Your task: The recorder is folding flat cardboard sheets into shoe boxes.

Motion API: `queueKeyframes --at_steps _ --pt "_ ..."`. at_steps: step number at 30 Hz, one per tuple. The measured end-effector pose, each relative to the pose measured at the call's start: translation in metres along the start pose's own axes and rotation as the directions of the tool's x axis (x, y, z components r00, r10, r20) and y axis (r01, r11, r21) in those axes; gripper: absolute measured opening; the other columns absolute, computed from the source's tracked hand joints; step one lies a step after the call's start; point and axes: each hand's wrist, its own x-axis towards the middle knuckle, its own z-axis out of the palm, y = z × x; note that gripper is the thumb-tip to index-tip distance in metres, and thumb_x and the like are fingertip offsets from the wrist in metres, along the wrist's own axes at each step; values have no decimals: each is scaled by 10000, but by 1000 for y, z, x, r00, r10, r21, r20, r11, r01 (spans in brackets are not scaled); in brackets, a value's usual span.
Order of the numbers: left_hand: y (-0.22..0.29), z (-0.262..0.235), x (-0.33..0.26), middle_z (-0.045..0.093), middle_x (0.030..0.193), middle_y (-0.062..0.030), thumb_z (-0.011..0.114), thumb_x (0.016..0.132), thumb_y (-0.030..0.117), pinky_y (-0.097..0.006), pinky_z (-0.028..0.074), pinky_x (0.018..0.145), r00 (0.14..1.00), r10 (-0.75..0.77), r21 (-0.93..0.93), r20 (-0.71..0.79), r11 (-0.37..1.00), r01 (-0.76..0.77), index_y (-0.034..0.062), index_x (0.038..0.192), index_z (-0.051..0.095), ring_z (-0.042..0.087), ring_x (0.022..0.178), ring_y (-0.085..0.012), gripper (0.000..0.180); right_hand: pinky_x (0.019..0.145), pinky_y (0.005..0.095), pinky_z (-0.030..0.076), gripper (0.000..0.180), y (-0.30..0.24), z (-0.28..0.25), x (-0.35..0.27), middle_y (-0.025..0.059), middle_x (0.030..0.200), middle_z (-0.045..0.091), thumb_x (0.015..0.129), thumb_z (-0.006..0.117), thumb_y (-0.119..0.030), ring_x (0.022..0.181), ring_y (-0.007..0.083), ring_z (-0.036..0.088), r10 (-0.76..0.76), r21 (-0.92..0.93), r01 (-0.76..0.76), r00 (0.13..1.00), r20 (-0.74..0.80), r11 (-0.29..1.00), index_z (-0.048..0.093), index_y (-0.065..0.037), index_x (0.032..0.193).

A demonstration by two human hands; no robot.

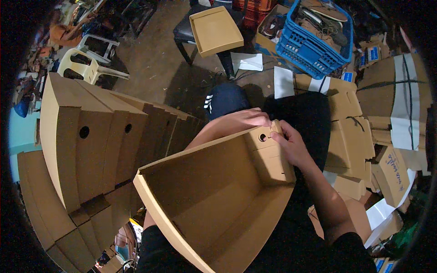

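An open cardboard box (214, 200) without a lid lies tilted across my lap, its hollow side up toward me. The far end wall has a round hole (262, 137) and some slits and crease lines. My right hand (291, 143) grips the far right corner of that wall, thumb on the inner face and fingers behind it. Beside it, my left hand (255, 118) comes round from behind the long side and closes on the top edge of the same wall. Its fingertips are partly hidden.
Stacked brown boxes (95, 150) rise on my left. A shallow cardboard lid (216, 31) rests on a black chair (182, 32) ahead. Beyond, a blue crate (309, 52) holds shoes. Flat cardboard sheets (348, 145) pile up on the right. Far left stands a pale plastic chair (82, 68).
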Motion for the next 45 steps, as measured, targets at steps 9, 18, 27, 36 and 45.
queueKeyframes --at_steps 9,18,27,36,45 --pt "-5 -7 0 640 1187 -194 606 953 189 -454 483 880 999 -21 64 26 998 20 48 1302 549 585 1035 -409 381 884 329 514 359 -15 -5 0 44 1030 706 967 741 -324 978 131 628 8 -25 -6 999 54 1000 671 -41 1177" --pt "-2 -4 1 635 1160 -199 625 937 131 -465 521 859 965 -234 -93 115 965 245 112 1334 547 603 1075 -425 406 789 360 540 348 -16 2 -5 114 933 719 970 740 -331 847 169 672 -77 -139 70 996 -44 988 673 -38 1146" --pt "18 -14 18 667 1053 -212 605 988 263 -457 521 852 813 -558 -173 165 796 581 22 1199 667 660 960 -418 326 765 554 541 341 -39 10 -7 253 939 720 1045 584 -367 881 485 694 -2 -612 -69 993 -114 788 599 -28 1081" --pt "31 -17 15 687 1064 -228 611 979 476 -443 510 924 711 -700 -250 66 678 691 -12 1164 752 671 1037 -379 541 709 522 521 360 -47 -7 -11 240 854 685 1050 556 -371 817 464 691 -46 -408 57 998 38 911 568 -11 1037" --pt "22 -14 11 676 1028 -233 589 995 483 -452 508 890 758 -650 -237 62 728 643 -11 1111 743 670 1004 -383 530 696 524 505 360 -37 0 -8 246 828 668 1029 598 -377 783 469 668 -38 -448 27 999 -15 893 566 -18 1019"
